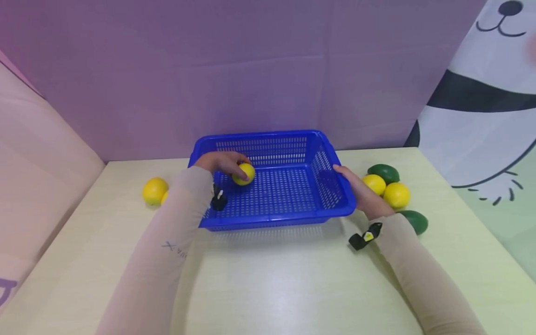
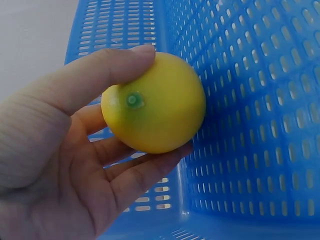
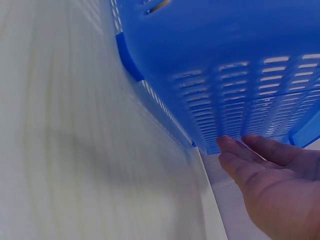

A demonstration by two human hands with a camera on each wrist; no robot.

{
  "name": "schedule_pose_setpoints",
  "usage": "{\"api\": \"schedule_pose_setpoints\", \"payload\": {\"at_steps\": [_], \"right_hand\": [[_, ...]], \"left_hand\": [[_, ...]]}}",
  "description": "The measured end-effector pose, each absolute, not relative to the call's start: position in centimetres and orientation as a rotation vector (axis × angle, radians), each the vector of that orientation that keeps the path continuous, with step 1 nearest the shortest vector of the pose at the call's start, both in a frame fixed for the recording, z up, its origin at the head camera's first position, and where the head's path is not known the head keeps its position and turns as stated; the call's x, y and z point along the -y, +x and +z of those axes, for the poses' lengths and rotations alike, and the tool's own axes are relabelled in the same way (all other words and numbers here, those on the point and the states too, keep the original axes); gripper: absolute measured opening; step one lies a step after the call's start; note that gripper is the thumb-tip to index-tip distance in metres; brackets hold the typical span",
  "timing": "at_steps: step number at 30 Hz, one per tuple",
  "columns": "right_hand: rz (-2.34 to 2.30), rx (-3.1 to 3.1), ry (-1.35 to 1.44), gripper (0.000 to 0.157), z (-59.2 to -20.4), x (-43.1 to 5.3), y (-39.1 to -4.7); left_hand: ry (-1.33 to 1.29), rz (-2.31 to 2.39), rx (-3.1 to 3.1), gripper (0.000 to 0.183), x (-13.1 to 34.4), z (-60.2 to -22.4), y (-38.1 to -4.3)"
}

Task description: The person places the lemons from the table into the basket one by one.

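Note:
A yellow lemon [image 2: 160,102] is held by my left hand [image 1: 224,163] inside the left part of the blue basket [image 1: 272,218]. In the left wrist view, the thumb curves over the lemon and the other fingers lie beneath it, close to the perforated wall. My right hand [image 1: 364,193] holds the basket's right rim. From the right wrist, fingers [image 3: 240,165] show at the outer side of the basket; how they wrap the rim is partly hidden.
Right of the basket lie two lemons [image 1: 396,195] and two dark green fruits [image 1: 383,173], one partly behind the right forearm. At the left, another lemon [image 1: 155,190] sits beside one mostly covered by my left sleeve [image 1: 167,251]. A purple cloth [image 1: 259,74] hangs behind the table [image 1: 276,279].

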State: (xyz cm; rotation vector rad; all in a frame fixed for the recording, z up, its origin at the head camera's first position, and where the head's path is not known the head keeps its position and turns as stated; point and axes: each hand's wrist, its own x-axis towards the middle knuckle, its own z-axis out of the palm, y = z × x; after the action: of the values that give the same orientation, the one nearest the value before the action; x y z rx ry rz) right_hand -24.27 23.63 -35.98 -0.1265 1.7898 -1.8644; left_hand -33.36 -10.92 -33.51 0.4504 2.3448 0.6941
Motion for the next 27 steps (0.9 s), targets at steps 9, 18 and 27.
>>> {"api": "schedule_pose_setpoints", "payload": {"at_steps": [9, 18, 27], "right_hand": [[-1.864, -1.794, -0.118, 0.07, -35.99, -23.6, -24.31], [-1.864, -1.804, -0.14, 0.072, -36.21, -23.72, -24.35], [-1.852, -1.828, -0.136, 0.07, -36.34, -23.65, -24.5]], "left_hand": [[0.426, 0.729, -2.332, 0.06, 10.86, -33.32, -33.24], [0.434, 0.7, -2.356, 0.064, 10.79, -33.26, -33.09], [0.441, 0.691, -2.373, 0.069, 10.78, -33.24, -33.14]]}}
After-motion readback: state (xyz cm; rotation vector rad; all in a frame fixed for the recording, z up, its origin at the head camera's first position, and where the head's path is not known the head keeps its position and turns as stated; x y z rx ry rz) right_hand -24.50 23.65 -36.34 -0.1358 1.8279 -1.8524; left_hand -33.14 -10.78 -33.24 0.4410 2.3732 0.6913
